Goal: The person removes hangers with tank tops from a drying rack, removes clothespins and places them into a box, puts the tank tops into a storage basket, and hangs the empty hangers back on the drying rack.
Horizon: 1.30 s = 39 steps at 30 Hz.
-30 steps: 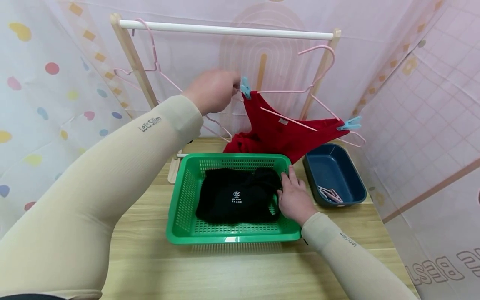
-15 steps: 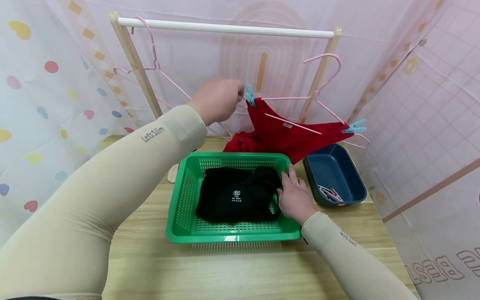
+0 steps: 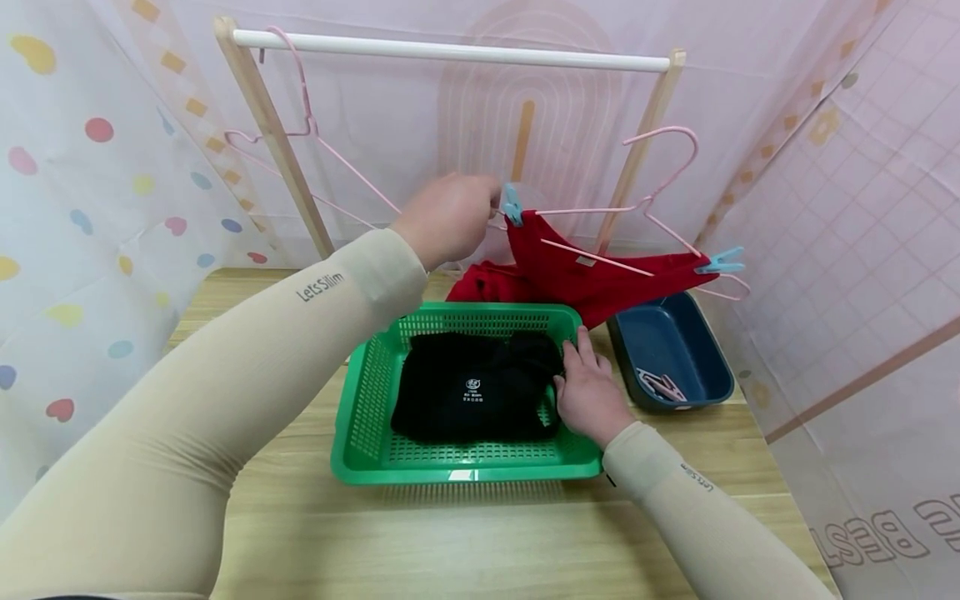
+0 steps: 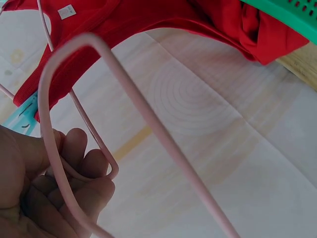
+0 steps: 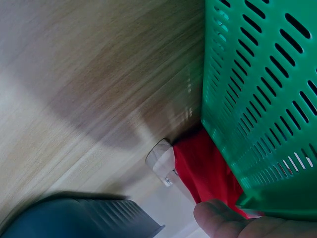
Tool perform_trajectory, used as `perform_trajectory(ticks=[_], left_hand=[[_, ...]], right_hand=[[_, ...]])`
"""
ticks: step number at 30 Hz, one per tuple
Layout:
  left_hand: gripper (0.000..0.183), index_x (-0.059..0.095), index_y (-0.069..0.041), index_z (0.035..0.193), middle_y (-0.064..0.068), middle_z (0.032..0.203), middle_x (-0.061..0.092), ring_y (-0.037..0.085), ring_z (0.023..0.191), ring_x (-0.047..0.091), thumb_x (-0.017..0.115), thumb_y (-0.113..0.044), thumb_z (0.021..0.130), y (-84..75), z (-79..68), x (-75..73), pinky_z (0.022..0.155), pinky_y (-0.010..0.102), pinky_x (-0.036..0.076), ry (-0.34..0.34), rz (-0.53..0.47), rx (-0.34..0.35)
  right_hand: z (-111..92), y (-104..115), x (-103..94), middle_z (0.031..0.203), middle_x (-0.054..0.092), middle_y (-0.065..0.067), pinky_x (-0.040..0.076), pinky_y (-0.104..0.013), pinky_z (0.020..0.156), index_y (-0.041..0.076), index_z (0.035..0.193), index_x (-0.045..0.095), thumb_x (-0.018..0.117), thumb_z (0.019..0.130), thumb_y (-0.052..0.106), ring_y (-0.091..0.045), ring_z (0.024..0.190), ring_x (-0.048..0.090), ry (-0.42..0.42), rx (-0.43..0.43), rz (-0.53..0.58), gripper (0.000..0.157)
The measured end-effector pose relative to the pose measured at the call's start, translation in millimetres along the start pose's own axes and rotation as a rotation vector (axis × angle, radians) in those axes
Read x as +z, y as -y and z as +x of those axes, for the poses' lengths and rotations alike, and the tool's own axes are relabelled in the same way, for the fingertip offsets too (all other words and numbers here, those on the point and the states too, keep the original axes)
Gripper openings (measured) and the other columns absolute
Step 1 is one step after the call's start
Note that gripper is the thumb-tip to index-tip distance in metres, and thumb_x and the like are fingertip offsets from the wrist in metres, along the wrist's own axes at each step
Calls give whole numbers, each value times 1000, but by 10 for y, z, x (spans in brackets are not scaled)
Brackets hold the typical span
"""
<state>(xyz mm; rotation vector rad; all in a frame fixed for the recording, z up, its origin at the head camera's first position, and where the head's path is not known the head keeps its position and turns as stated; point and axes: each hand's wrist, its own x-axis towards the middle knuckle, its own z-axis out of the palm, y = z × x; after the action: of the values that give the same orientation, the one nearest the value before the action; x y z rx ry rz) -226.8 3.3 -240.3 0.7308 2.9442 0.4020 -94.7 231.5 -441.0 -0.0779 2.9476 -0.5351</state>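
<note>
Pinched in the left hand [image 3: 452, 218], the pink hanger [image 3: 588, 210] bears the clipped red garment [image 3: 570, 277] near the back edge of the table [image 3: 450, 542]; it looks limp and light, so better held by the stiffer wire. Right hand [image 3: 591, 398] rests, fingers extended, on the green basket [image 3: 405, 477].

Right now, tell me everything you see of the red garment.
The red garment is soft-looking cloth with a curved neckline and a small pale label. Two blue clothespins fix it to a pink hanger. It hangs tilted, lower toward the head view's right, while its bunched lower cloth sits behind the green basket; contact there is unclear.
</note>
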Motion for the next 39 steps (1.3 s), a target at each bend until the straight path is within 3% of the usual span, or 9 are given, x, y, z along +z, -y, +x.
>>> perform_trajectory(ticks=[5,14,20,25,29,39], left_hand=[[25,64,-14,131,8,135,70,28,124,65,51,-18,110,-55,-24,45,111,44,51,-8,20,0],[27,64,-15,132,7,132,71,29,119,66,61,-26,107,-121,-89,141,107,44,54,-27,6,4],[18,64,-15,115,5,109,72,26,102,65,54,-29,110,-120,-98,216,99,42,55,-41,2,48],[24,60,-15,104,4,95,68,26,93,65,46,-32,113,-120,-106,280,93,43,55,-73,32,83],[27,60,-14,105,5,98,70,28,95,68,42,-32,114,-144,-121,320,94,44,56,-92,53,103],[21,59,-13,110,4,92,67,26,88,66,47,-31,112,-226,-134,413,90,42,58,-63,42,85]], right_hand=[[-3,9,-8,178,3,-18,43,-59,116,1,163,29,49,111,26,-55,148,35,11,8,3,62],[-8,17,-17,178,2,-18,44,-60,115,1,164,29,49,110,26,-55,148,35,12,9,2,62],[-7,11,-5,178,1,-18,44,-60,115,1,164,29,49,111,26,-55,149,33,11,11,4,62],[-11,1,1,178,2,-18,43,-60,115,1,164,29,49,110,25,-55,149,33,3,5,3,62],[-15,-3,-7,178,2,-18,43,-61,116,0,164,28,49,110,25,-55,149,33,4,0,1,62],[-37,4,-36,177,2,-19,42,-62,116,0,164,28,48,111,25,-55,149,32,17,11,3,62]])
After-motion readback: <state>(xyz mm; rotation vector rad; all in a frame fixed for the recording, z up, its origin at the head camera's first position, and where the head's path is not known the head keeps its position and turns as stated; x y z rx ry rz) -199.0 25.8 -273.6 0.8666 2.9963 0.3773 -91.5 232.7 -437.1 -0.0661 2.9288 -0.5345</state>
